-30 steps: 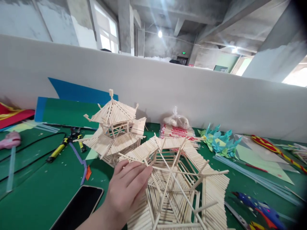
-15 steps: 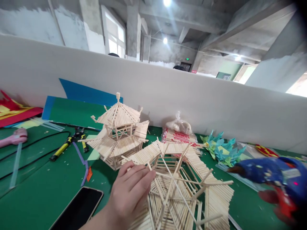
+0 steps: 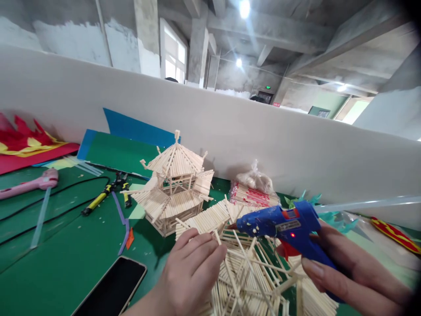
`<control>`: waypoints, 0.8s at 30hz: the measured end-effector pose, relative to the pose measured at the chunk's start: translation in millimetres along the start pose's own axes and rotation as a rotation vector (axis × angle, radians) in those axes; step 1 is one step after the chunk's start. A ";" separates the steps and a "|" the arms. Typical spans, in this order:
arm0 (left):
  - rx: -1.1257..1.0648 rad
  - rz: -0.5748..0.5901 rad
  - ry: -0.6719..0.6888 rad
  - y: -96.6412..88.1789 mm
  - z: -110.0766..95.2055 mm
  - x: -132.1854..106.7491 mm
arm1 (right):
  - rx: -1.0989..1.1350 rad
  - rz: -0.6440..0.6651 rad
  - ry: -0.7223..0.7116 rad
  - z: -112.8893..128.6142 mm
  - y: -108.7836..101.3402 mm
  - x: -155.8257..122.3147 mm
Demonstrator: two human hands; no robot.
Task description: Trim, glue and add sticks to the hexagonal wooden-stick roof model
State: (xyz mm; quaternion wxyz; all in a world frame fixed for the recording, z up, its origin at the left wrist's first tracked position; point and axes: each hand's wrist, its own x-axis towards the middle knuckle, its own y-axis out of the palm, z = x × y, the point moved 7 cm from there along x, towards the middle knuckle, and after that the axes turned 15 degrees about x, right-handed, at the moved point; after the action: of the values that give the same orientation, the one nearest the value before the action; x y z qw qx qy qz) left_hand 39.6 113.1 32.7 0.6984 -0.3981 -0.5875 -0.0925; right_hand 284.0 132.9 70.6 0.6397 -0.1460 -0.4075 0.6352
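My right hand is wrapped round a blue hot glue gun with a red trigger and a lit red light. Its nozzle points left over the larger wooden-stick pavilion model, an open frame with slatted roof panels. A clear glue stick juts from the gun's back. With curled fingers, my left hand grips the left side of that model; exactly which stick lies under the fingers is hidden. Behind it stands a smaller two-tiered stick pavilion with a pointed roof.
Left of my left hand lie a phone, purple strips, yellow-handled pliers and a pink glue gun. Bagged sticks rest against the white partition. Teal paper leaves are at the right.
My right hand has brought the glue gun left from the right edge to over the larger model. My left hand keeps its place on the model. The view has shifted slightly left.
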 end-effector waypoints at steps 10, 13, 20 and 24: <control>0.020 0.024 0.021 3.0 -1.7 5.5 | 0.001 0.037 0.036 12.4 11.6 3.0; 0.021 0.027 0.021 2.3 -1.7 5.5 | -0.004 0.046 0.029 16.4 13.1 4.2; 0.027 0.031 0.031 3.0 -2.0 5.0 | -0.059 -0.013 -0.001 11.2 16.8 -3.1; 0.015 0.037 0.030 4.0 -1.7 4.7 | -0.067 -0.070 -0.018 9.6 16.9 -8.1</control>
State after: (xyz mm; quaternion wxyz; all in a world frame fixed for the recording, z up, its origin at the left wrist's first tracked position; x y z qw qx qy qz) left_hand 44.7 116.2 35.1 0.7116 -0.4023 -0.5702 -0.0811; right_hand 266.6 124.7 62.0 0.6525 -0.1472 -0.4390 0.5999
